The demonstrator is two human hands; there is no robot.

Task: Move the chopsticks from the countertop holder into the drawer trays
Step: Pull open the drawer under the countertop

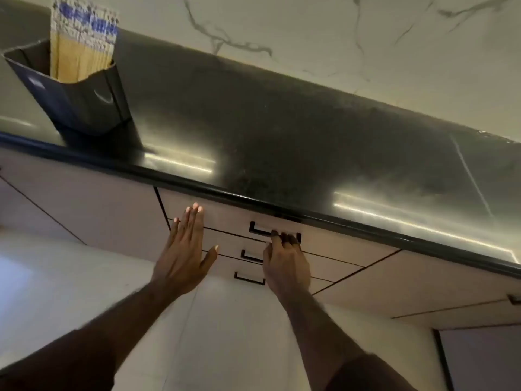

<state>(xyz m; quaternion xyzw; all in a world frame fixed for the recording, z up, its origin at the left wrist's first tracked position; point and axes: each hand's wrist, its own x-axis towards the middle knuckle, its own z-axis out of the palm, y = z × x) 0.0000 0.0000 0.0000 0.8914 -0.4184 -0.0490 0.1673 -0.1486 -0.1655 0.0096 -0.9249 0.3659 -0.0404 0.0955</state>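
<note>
Nothing is moved yet: the chopsticks [83,43] stand bundled in the dark holder [76,94] on the tabletop [282,142]. The right hand [284,261] seems curled round the top drawer handle [258,231]; the left hand [183,249] lies flat, fingers straight, against the shut drawer front [225,218].

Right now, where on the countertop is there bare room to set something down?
The dark countertop is bare from right of the chopstick holder to the frame's right edge, between wall and front lip. Only the far-left corner, around the holder, is crowded.
</note>
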